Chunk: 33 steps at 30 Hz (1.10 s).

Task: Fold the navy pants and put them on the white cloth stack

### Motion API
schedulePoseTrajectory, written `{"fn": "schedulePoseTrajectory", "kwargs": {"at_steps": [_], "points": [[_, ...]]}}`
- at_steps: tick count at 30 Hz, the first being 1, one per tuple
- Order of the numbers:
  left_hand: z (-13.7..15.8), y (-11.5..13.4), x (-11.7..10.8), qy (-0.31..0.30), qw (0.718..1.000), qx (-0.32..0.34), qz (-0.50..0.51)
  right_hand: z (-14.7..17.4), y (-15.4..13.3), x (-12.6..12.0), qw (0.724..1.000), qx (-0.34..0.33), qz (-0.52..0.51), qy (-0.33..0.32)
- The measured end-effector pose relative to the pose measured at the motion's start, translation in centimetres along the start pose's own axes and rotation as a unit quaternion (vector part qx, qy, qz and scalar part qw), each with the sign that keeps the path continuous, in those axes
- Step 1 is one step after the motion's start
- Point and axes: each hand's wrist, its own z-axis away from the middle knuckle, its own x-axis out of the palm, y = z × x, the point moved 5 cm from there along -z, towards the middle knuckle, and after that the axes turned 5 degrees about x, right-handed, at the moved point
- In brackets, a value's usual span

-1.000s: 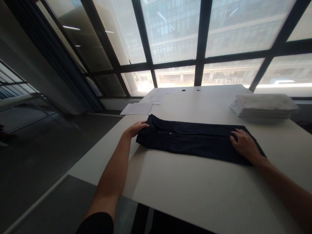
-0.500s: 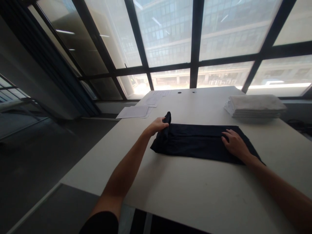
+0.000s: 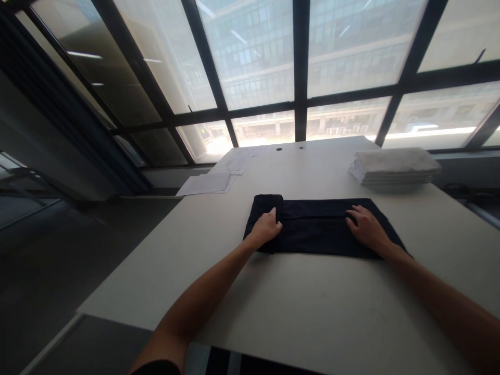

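Note:
A dark navy garment (image 3: 316,229) lies folded into a long strip across the middle of the white table (image 3: 297,307). Its left end is turned over onto the strip. My left hand (image 3: 266,229) rests on that turned-over end, fingers curled around the fabric's edge. My right hand (image 3: 365,228) lies flat on the right part of the strip, fingers spread and pressing down.
A stack of folded white cloth (image 3: 394,166) sits at the table's far right. Loose paper sheets (image 3: 207,183) lie at the far left corner, some overhanging the edge. Two small round holes (image 3: 289,148) mark the far edge. Large windows stand behind; the floor drops away at left.
My left hand lifted the garment's left end and carried it rightward, laying it over the strip. The strip is shorter now. My right hand stayed pressed on the right part.

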Motion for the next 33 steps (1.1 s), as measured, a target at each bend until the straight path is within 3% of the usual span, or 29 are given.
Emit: {"fn": "schedulePoseTrajectory", "kwargs": {"at_steps": [7,12,17,21,24,28,33], "points": [[0.0,1.6,-0.6,0.039,0.997,-0.016,-0.065,0.1,-0.4,-0.3,1.0,0.0,-0.003,-0.008],[0.5,2.9,0.5,-0.017,0.996,0.035,-0.085,0.1,-0.7,-0.5,1.0,0.0,-0.011,-0.015],[0.9,3.4,0.7,0.0,0.994,0.056,-0.09,0.1,-0.7,-0.4,1.0,0.005,-0.014,-0.023],[1.0,3.9,1.7,-0.063,0.99,0.118,-0.052,0.1,-0.6,-0.3,0.999,0.012,-0.027,-0.026],[0.5,3.5,0.7,-0.079,0.984,0.158,0.037,0.2,-0.5,-0.3,0.999,0.014,-0.033,-0.026],[-0.3,1.6,-1.2,0.003,0.991,0.131,0.018,0.2,-0.7,-0.4,0.999,0.015,-0.026,-0.025],[1.0,0.2,2.2,-0.017,0.99,0.117,-0.072,0.3,-0.9,-0.4,0.999,0.019,-0.028,-0.024]]}}
